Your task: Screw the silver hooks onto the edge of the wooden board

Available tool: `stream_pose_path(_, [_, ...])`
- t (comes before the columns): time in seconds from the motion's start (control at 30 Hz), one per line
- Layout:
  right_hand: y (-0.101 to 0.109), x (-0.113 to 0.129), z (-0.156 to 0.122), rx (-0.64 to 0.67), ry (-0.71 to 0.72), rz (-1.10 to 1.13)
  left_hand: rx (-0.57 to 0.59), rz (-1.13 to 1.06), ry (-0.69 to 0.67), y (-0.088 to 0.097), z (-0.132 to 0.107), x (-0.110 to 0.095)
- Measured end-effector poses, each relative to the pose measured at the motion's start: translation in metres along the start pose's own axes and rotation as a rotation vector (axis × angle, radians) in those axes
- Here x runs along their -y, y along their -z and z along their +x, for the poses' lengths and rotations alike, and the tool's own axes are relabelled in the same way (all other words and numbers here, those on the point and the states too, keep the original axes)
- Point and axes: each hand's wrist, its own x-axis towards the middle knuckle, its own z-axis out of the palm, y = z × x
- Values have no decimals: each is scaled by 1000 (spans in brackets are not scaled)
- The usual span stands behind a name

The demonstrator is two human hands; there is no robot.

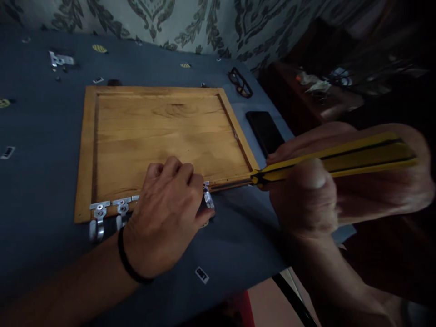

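Observation:
A framed wooden board [163,131] lies flat on a blue cloth. Metal hooks [98,218] are fixed along its near edge. My left hand [166,218] rests on that edge with fingers curled over a hook bracket [207,197], pressing it down. My right hand [340,186] is closed round the yellow and black handle of a screwdriver [340,159]. Its shaft runs left along the board's near edge, and its tip is at the bracket by my left fingers. A black band sits on my left wrist.
A black phone [265,131] and dark glasses [240,82] lie right of the board. Small metal parts [60,59] lie at the far left. The table edge drops off at the right, beside dark wooden furniture [306,95].

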Motion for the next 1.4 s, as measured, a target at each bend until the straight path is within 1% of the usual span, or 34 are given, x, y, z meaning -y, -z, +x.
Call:
stream_pose_path(0.03, [-2, 3, 1, 11, 55, -62, -4, 5, -3, 0, 0, 0])
stream_pose_path(0.07, [-4, 5, 3, 23, 81, -118, -10, 10, -6, 0, 0, 0])
stream_pose_path(0.13, [-5, 6, 6, 86, 153, -200, -17, 14, -9, -1, -1, 0])
stream_pose_path(0.17, [-6, 5, 7, 111, 233, -198, -16, 15, -12, -1, -1, 0])
stream_pose_path(0.2, [-6, 3, 9, 155, 249, -216, -18, 16, -12, -2, -1, 0])
stream_pose_path(0.27, [-6, -2, 10, 148, 294, -172, -20, 18, -10, -2, -1, 1])
stream_pose_path(0.37, [-8, -6, 11, 132, 277, -172, -22, 12, -7, -1, -1, 0])
stream_pose_path(0.53, [-8, -9, 10, 147, 279, -164, -11, -3, -3, 0, -1, 0])
stream_pose_path(0.67, [-4, -12, 9, 187, 240, -123, -8, 1, -4, -1, 0, 0])
stream_pose_path(0.73, [-3, -11, 9, 209, 177, -99, -7, 6, -5, -1, 0, 0])
stream_pose_path(0.83, [-1, -6, 9, 240, 6, -62, -20, 18, -4, -1, -1, 0])
stream_pose_path(0.87, [0, -4, 10, 261, -40, -36, -23, 20, -3, -1, -1, 0])
stream_pose_path(0.93, [3, -2, 12, 330, -80, 43, -13, 20, -3, 0, -1, 0])
stream_pose_path(1.03, [8, -1, 16, 449, -77, 126, 15, 15, 1, 0, 0, 0])
stream_pose_path(1.1, [9, -2, 18, 492, -50, 133, 19, 11, 3, 0, 1, 1])
stream_pose_path(1.17, [9, -2, 19, 476, -6, 114, 19, 4, 6, 0, 1, 1])
stream_pose_path(1.3, [8, -6, 16, 376, 90, 50, 34, -3, 15, 1, 0, 0])
stream_pose_path(1.4, [8, -10, 12, 355, 161, 7, 23, -6, 14, 1, 0, 0])
